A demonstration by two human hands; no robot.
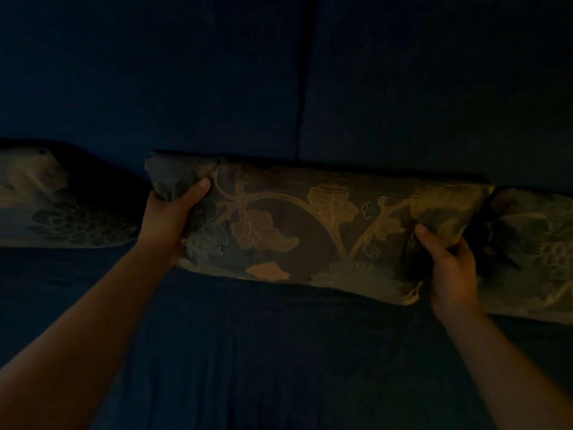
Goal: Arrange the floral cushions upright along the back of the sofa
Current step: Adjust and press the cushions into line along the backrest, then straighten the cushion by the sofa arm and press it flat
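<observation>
The scene is very dim. A brown floral cushion (310, 225) with gold leaf patterns lies across the middle, against the dark blue sofa back (434, 88). My left hand (169, 218) grips its left end, thumb on the front face. My right hand (449, 265) grips its right end near the lower corner. A second floral cushion (59, 206) rests at the far left against the sofa back. A third floral cushion (536, 252) sits at the right, touching the middle one, partly cut off by the frame edge.
The dark blue sofa seat (279, 352) fills the lower part of the view. A vertical seam (302, 88) divides the two back sections just above the middle cushion.
</observation>
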